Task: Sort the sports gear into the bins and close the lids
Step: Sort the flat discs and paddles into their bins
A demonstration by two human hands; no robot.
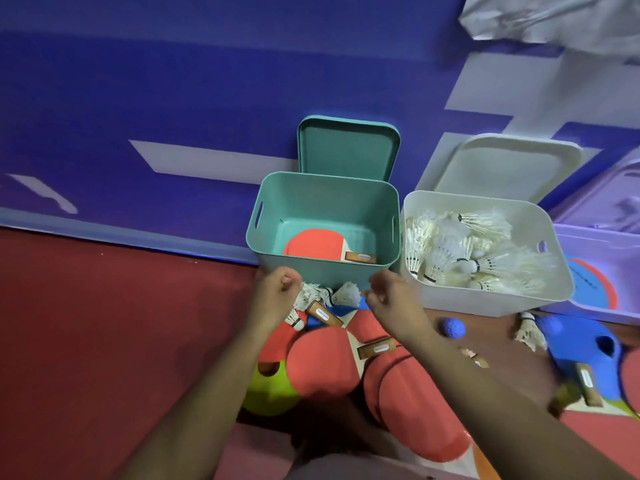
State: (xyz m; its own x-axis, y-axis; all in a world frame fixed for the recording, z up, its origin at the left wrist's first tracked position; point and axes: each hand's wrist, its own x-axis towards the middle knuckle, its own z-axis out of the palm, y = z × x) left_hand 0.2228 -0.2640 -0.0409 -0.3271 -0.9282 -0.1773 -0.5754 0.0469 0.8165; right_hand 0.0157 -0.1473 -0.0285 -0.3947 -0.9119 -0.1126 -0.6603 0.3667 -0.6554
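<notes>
Where the red floor lies nearest the person, a heap of red paddles point(322, 362) overlaps a yellow-green ball point(270, 393), with loose shuttlecocks point(346, 294) just beyond. Above them the left hand point(277, 292) and right hand point(389, 292) hover with fingers curled in, holding nothing. Just past the knuckles stands the teal bin point(325, 271), one red paddle point(315, 244) inside; beside it, the white bin point(485, 303) is full of shuttlecocks. Both lids stand propped behind: the teal lid point(346, 150) and the white lid point(509, 168).
</notes>
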